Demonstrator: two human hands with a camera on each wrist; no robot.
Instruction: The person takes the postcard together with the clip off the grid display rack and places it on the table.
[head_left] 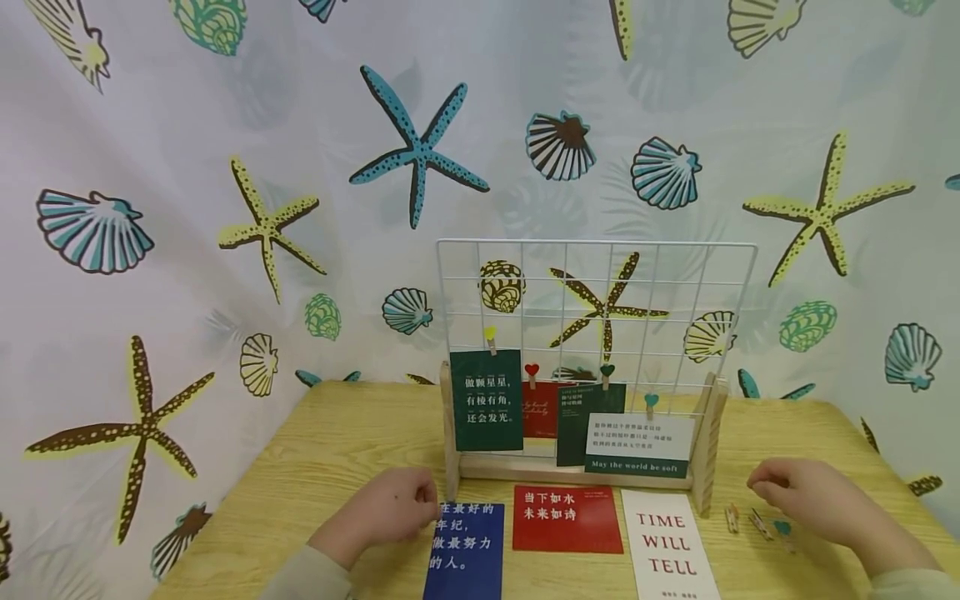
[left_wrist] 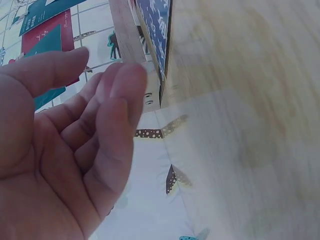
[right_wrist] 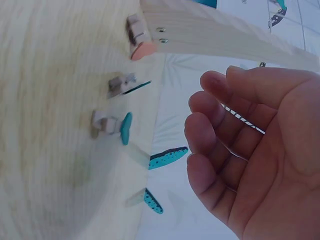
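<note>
From the head view, the left hand (head_left: 390, 510) rests loose-fingered beside the blue card (head_left: 463, 552) at the counter's (head_left: 322, 467) near edge; the right hand (head_left: 806, 500) hovers empty by small clips (head_left: 757, 523) near the right edge. Behind stands a wire rack (head_left: 592, 367), cards pinned. Left wrist: relaxed fingers (left_wrist: 117, 115), card's edge only. Right wrist: clips (right_wrist: 112, 122) blurred.

grid rack (head_left: 596, 283) behind three cards (head_left: 567, 518) | clips (head_left: 757, 523) right of cards (near right hand (head_left: 806, 496)) | all on table (head_left: 337, 450)

A pale curtain (head_left: 225, 167) (starfish and seashell print) hangs behind the light wooden table (head_left: 330, 450).
</note>
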